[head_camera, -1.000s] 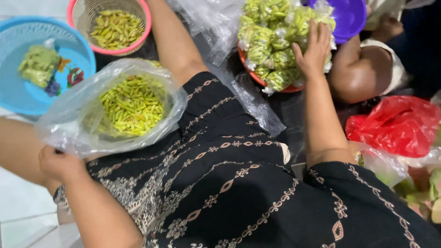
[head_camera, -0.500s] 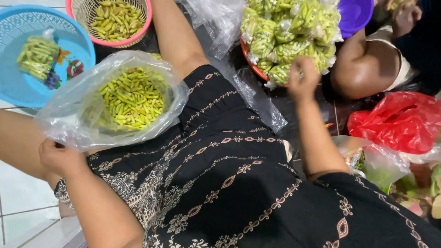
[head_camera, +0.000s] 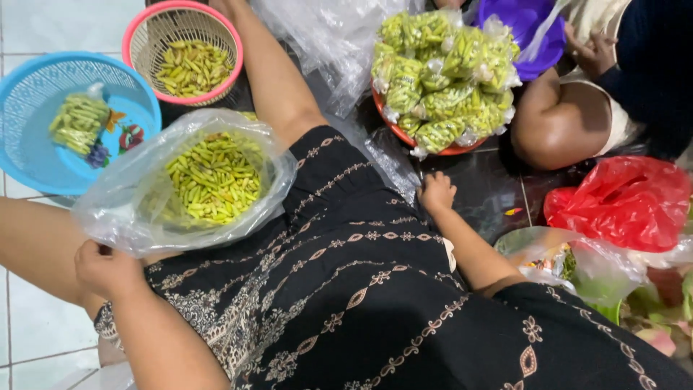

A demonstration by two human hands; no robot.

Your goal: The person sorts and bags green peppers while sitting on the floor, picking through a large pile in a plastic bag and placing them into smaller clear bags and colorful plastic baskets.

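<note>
Gripping the near rim of a clear plastic bag heaped with small yellow-green chillies [head_camera: 209, 177], the person's left hand [head_camera: 107, 269] is closed on the film at the bag's lower left, the load lying up and to the right of it on the lap. Beyond sit a blue plastic basket [head_camera: 29, 108] with one small tied packet and a pink plastic basket [head_camera: 137, 40] of loose chillies. Across the black patterned dress [head_camera: 346, 289], the right hand [head_camera: 436, 193] rests loosely curled and empty on the dark floor, just below a red bowl piled with tied chilli packets [head_camera: 440, 87], which it is nearer to.
</note>
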